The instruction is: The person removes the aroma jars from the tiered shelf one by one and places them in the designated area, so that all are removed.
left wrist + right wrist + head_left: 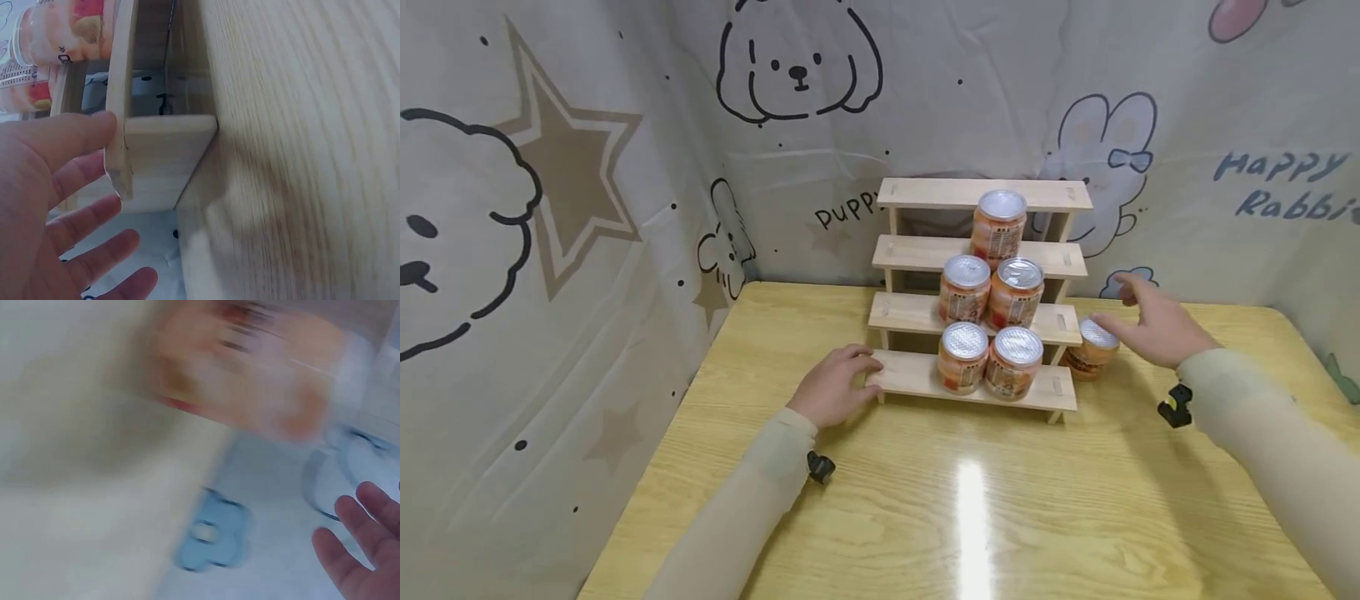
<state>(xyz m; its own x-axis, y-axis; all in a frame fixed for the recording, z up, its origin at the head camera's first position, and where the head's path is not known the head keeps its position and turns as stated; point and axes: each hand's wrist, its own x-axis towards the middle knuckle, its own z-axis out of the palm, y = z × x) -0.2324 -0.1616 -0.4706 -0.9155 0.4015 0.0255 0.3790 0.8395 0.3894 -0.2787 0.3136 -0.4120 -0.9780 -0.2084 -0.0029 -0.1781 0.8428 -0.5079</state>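
A pale wooden four-step display rack (910, 312) stands on the table. Clear-sided cans with orange contents and silver lids are on it: two on the lowest step, including a front can (962, 367), two on the second, and one upper can (1000, 229) on the third. My left hand (837, 387) touches the left end of the lowest step, its thumb against the board, the other fingers loosely spread. Beside the rack's right side, another can (1090, 354) stands on the table. My right hand (1161, 325) is over it with fingers parted, thumb overlapping its lid in the head view.
A yellow wood-grain table (865, 508) carries everything. A white cloth (917, 92) printed with cartoon animals hangs behind and at the sides, close to the table's back edge. The rack's top step (932, 192) bears no can.
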